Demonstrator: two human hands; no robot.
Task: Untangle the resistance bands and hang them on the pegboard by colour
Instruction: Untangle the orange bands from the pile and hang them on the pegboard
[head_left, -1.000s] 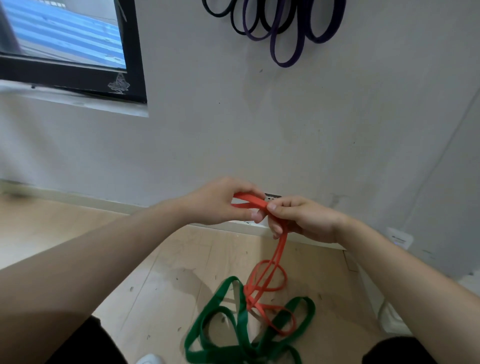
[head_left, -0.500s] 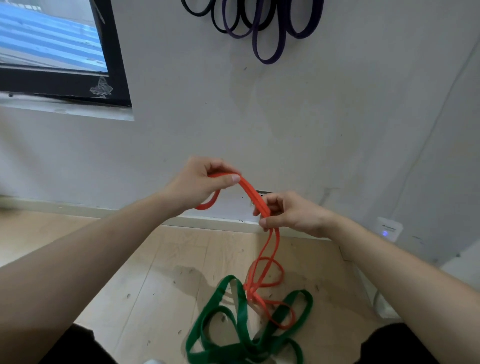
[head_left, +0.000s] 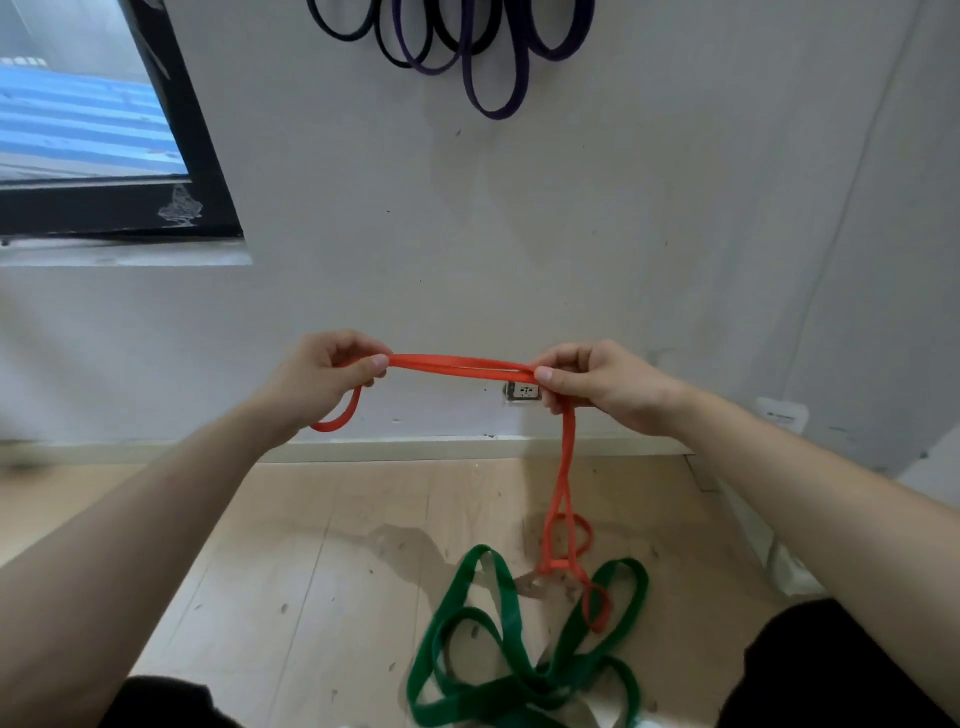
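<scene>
Our hands have spread apart, left hand (head_left: 317, 379) and right hand (head_left: 597, 382) pinching the orange band (head_left: 457, 362); purple bands (head_left: 493, 62) hang, green band (head_left: 519, 670) waits.

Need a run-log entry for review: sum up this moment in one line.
stage: untangling | left hand: pinches orange band | right hand: pinches orange band | green band: on floor | purple bands: on wall
</scene>
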